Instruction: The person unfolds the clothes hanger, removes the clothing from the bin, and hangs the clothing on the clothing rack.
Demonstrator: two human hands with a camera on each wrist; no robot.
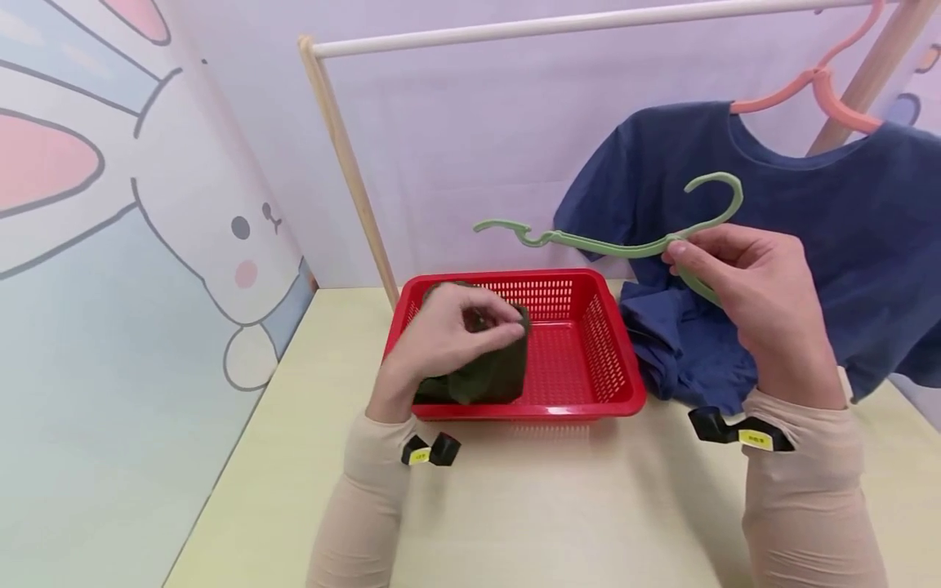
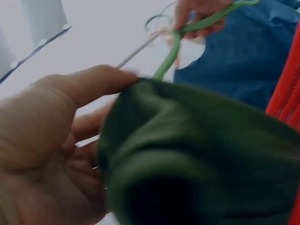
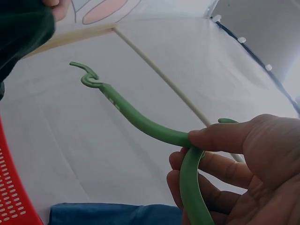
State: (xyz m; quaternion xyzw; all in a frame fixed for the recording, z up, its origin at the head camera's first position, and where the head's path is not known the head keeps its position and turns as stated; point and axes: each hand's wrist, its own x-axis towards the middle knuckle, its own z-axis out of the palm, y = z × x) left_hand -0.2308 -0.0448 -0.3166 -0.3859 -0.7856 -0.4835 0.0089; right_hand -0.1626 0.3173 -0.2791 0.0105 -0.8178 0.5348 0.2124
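My left hand (image 1: 439, 336) is over the left side of the red basket (image 1: 588, 410). Its thumb and fingers pinch the edge of a dark green cloth (image 1: 496, 376), which looks like a garment. The cloth rises out of the basket and is blurred in the left wrist view. To the right, my right hand (image 1: 768, 282) grips a light green clothes hanger (image 1: 606, 247) near its centre, between thumb and fingers. One arm of the hanger points left above the basket, and its hook sticks up. The other arm slopes down, partly hidden by the hand.
A navy T-shirt (image 1: 662, 180) hangs on a coral hanger (image 1: 845, 113) at the right of the rack. The white rail (image 1: 515, 31) crosses the top, borne by wooden posts (image 1: 345, 155). Folded blue cloth (image 1: 691, 351) lies on the table (image 1: 529, 506) beside the basket.
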